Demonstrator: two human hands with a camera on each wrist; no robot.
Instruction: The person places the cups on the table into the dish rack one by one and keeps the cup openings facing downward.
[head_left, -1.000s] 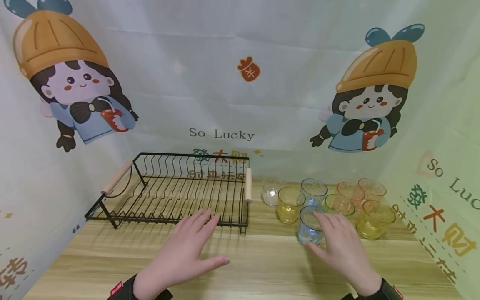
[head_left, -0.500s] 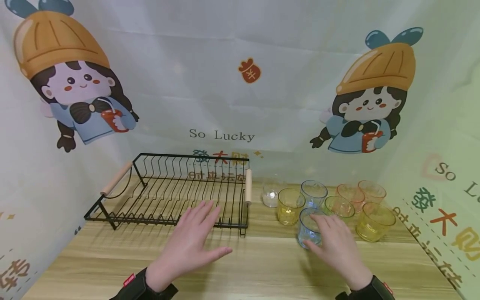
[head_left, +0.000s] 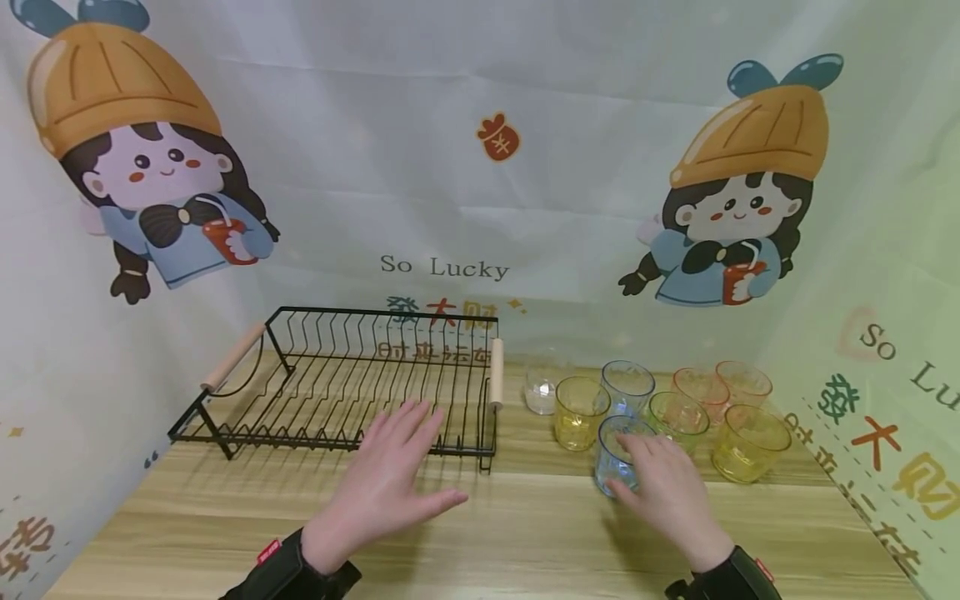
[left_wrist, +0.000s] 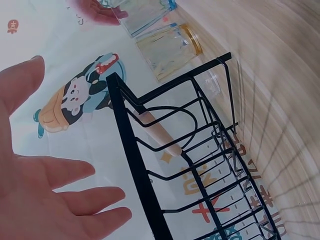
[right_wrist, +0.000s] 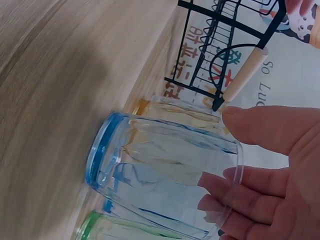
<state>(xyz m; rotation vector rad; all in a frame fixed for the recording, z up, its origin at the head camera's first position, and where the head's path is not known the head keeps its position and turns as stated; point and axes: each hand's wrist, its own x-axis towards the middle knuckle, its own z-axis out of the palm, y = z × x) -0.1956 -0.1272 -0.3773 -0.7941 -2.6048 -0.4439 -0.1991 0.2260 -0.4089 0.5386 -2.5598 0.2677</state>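
Note:
My right hand [head_left: 666,483] hovers at a blue-tinted glass tumbler [head_left: 609,468], its fingers loosely spread over the rim. In the right wrist view the thumb [right_wrist: 260,125] is beside the rim and the fingertips show through the tumbler [right_wrist: 165,175]; contact is not clear. The tumbler stands upright on the table. My left hand [head_left: 382,492] is held in the air before a black wire dish rack [head_left: 360,450], palm down, fingers straight and thumb out, holding nothing. In the left wrist view those fingers are apart from the rack [left_wrist: 145,175].
Behind the tumbler stand a yellow glass [head_left: 581,417], another blue glass [head_left: 628,387], a clear glass [head_left: 540,392], a green-rimmed glass [head_left: 678,417], two red-rimmed glasses [head_left: 742,383] and a second yellow glass [head_left: 750,450]. A printed cloth backdrop [head_left: 450,200] encloses the table.
My left hand has shifted slightly right and forward. My right hand has drifted a little left and down, still at the blue tumbler. The glasses and rack keep their places.

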